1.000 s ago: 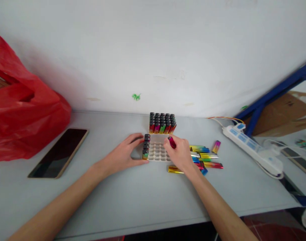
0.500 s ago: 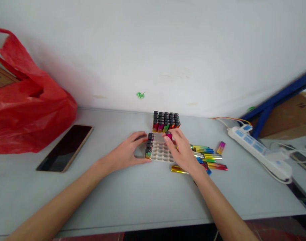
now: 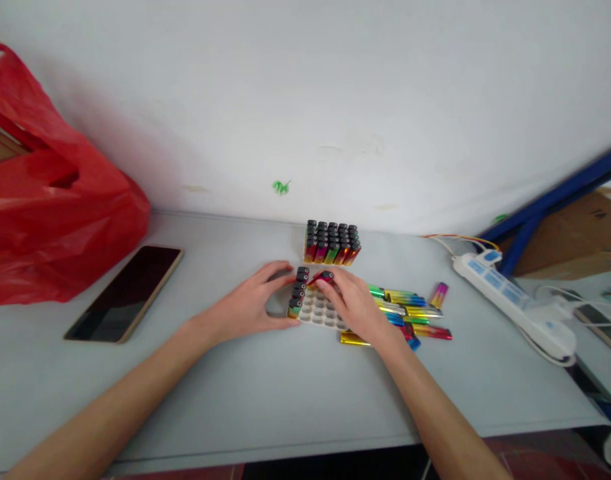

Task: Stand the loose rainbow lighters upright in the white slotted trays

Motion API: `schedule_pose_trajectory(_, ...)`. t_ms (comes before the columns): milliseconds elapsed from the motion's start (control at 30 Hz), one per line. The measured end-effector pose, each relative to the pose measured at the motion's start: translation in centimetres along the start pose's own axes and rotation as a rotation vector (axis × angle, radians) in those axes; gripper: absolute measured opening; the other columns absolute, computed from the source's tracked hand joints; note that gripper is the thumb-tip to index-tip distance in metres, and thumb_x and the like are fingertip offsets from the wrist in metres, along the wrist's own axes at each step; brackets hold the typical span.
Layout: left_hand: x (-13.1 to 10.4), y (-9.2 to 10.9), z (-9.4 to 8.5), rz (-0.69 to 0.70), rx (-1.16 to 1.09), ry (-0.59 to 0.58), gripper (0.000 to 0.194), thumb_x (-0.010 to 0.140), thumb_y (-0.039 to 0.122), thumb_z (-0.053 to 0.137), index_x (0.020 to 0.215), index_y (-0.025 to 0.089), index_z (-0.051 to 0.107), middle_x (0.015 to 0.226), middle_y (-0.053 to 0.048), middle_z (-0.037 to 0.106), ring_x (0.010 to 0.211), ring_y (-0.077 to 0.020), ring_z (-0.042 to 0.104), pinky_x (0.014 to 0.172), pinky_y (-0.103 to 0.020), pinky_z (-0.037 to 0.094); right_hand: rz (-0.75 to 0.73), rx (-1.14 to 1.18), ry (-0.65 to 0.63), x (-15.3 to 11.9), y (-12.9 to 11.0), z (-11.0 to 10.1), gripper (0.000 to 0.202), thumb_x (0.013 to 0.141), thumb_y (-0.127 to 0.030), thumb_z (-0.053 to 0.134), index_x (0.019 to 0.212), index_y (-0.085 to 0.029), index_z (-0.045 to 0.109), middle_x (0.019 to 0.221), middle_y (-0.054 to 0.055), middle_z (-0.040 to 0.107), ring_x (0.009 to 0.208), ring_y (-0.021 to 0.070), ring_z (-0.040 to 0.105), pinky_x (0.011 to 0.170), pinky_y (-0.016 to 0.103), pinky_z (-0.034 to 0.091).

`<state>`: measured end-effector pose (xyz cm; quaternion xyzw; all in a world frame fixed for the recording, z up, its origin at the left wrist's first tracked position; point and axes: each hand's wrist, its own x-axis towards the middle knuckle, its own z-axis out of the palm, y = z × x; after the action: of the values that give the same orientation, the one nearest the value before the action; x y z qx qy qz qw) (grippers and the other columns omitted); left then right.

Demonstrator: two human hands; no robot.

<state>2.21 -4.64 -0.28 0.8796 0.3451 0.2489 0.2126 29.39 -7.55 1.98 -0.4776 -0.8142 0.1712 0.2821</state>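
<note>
A white tray point(image 3: 321, 313) with rows of round holes lies in the middle of the table, with a column of black-topped lighters point(image 3: 297, 293) standing along its left edge. My left hand point(image 3: 253, 298) spans that edge, fingers at the far corner and thumb at the near one, gripping the tray. Between the fingertips of my right hand point(image 3: 358, 303) is a tilted lighter point(image 3: 326, 275), its lower end over the far-left holes beside the column. Right of the tray, partly behind my right hand, lies a pile of shiny coloured lighters point(image 3: 410, 311).
Behind the tray stands a full block of lighters point(image 3: 332, 241). One lighter point(image 3: 439, 295) lies apart on the right, near a white power strip point(image 3: 515, 303) with cables. On the left are a phone point(image 3: 125, 293) and a red plastic bag point(image 3: 60, 213). A wall rises behind the table.
My right hand has carried its lighter left and tipped it, from above the tray's far side to beside the standing column. The left hand keeps its place at the tray.
</note>
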Motion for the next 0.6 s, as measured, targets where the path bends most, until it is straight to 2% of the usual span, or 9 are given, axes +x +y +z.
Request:
schedule_pose_trajectory(167, 0.0, -0.2, -0.1, 0.024, 0.019, -0.004, 0.072, 0.087, 0.063, 0.089, 0.142, 0.02, 0.072, 0.161, -0.019, 0.062, 0.148, -0.0407, 0.064, 0.129, -0.057, 0.053, 0.003, -0.226, -0.088, 0.6, -0.2, 0.9, 0.016, 0.114, -0.029, 0.064, 0.109, -0.016, 0.073, 0.109, 0.015, 0.077, 0.101, 0.0317, 0.074, 0.089, 0.043, 0.058)
schedule_pose_trajectory(233, 0.1, -0.3, -0.1, 0.018, 0.027, 0.0, 0.071, 0.087, 0.065, 0.088, 0.141, 0.021, 0.073, 0.162, -0.019, 0.062, 0.147, -0.0415, 0.064, 0.128, -0.058, 0.054, -0.002, -0.217, -0.09, 0.5, -0.3, 0.8, 0.018, 0.113, -0.031, 0.066, 0.11, -0.016, 0.074, 0.111, 0.015, 0.076, 0.103, 0.0312, 0.073, 0.091, 0.044, 0.059)
schedule_pose_trajectory(300, 0.1, -0.4, -0.1, 0.01, 0.037, 0.002, 0.072, 0.087, 0.069, 0.086, 0.139, 0.021, 0.073, 0.161, -0.02, 0.062, 0.147, -0.0419, 0.065, 0.128, -0.059, 0.054, 0.0, -0.156, -0.052, 0.1, -0.3, 0.1, 0.022, 0.113, -0.036, 0.068, 0.119, -0.016, 0.075, 0.114, 0.013, 0.076, 0.106, 0.0291, 0.073, 0.096, 0.043, 0.058)
schedule_pose_trajectory(400, 0.2, -0.6, 0.0, 0.007, 0.061, -0.009, 0.073, 0.087, 0.072, 0.084, 0.137, 0.021, 0.073, 0.161, -0.021, 0.063, 0.146, -0.0417, 0.066, 0.127, -0.06, 0.054, 0.052, -0.062, 0.052, -0.5, 0.3, -1.6, 0.028, 0.116, -0.041, 0.062, 0.131, -0.02, 0.073, 0.114, 0.009, 0.077, 0.106, 0.0251, 0.073, 0.098, 0.039, 0.057)
schedule_pose_trajectory(500, 0.2, -0.7, 0.0, 0.004, 0.087, -0.019, 0.068, 0.089, 0.068, 0.081, 0.135, 0.019, 0.074, 0.162, -0.021, 0.062, 0.145, -0.0409, 0.067, 0.128, -0.058, 0.054, 0.109, -0.062, 0.157, -0.8, 1.9, -4.0, 0.028, 0.119, -0.037, 0.054, 0.118, -0.021, 0.076, 0.106, 0.008, 0.079, 0.098, 0.0234, 0.073, 0.094, 0.038, 0.055)
schedule_pose_trajectory(600, 0.1, -1.1, 0.1, 0.007, 0.089, 0.005, 0.065, 0.09, 0.067, 0.081, 0.132, 0.019, 0.074, 0.164, -0.02, 0.061, 0.143, -0.0425, 0.067, 0.129, -0.055, 0.053, 0.156, -0.115, 0.265, -1.5, 4.2, -7.0, 0.027, 0.116, -0.034, 0.055, 0.111, -0.02, 0.078, 0.101, 0.008, 0.08, 0.092, 0.023, 0.072, 0.091, 0.037, 0.055)
